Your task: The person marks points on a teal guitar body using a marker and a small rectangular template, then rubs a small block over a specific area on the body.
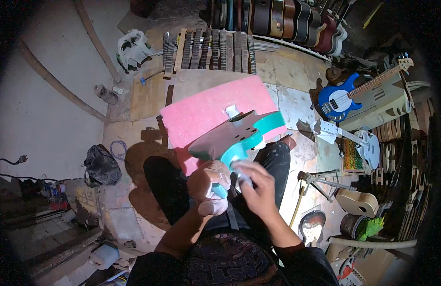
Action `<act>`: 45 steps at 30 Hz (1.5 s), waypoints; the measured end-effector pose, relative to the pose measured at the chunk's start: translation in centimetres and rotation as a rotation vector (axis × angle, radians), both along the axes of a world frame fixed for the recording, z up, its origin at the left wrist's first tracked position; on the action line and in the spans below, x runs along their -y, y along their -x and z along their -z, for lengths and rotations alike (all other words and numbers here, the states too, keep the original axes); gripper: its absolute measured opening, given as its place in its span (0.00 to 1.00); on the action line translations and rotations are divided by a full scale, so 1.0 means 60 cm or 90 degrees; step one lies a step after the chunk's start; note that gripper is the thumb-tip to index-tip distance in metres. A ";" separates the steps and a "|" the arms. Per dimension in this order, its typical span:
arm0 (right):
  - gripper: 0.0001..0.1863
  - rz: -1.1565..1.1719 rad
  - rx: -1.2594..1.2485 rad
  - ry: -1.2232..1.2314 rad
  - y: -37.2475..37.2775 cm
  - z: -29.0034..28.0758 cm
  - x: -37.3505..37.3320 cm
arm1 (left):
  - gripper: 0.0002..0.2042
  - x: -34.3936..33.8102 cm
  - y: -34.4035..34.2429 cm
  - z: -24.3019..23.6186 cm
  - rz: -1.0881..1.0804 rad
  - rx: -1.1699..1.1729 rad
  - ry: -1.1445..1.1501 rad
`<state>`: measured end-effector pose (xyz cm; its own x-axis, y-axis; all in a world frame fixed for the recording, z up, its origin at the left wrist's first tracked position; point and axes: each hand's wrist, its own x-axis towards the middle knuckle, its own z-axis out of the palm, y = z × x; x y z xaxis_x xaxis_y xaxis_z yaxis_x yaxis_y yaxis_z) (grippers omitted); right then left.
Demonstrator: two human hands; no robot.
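Note:
A teal electric guitar [254, 139], its body tilted on edge, lies on a pink foam block [196, 109], with its neck toward me. My left hand [210, 188] is wrapped round the neck, near its lower end. Just right of it, my right hand [256, 188] has its fingers curled on a pale grey sheet [244, 181], like a cloth or abrasive paper, against or very close to the neck. A small white piece [231, 111] sits on the foam behind the body. My legs [158, 178] are under the work.
Guitar necks [201, 50] lie in a row behind the foam, below racked guitar bodies [287, 19]. To the right are a blue bass [336, 95], a white guitar [370, 148], a metal stand [325, 183] and an acoustic guitar [356, 202]. A black bag [101, 164] sits left beside the wall.

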<state>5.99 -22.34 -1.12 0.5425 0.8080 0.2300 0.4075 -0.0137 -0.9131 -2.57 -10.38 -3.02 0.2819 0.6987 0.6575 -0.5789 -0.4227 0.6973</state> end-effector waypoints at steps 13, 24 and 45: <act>0.20 -0.006 -0.150 -0.016 0.024 -0.020 0.000 | 0.40 -0.007 0.000 -0.001 0.020 0.024 0.018; 0.24 -0.058 -0.251 -0.032 -0.008 -0.021 0.025 | 0.32 -0.008 0.006 0.004 0.021 -0.015 -0.028; 0.38 0.062 0.410 0.177 -0.011 -0.011 -0.004 | 0.34 0.004 0.014 -0.013 0.042 -0.082 -0.029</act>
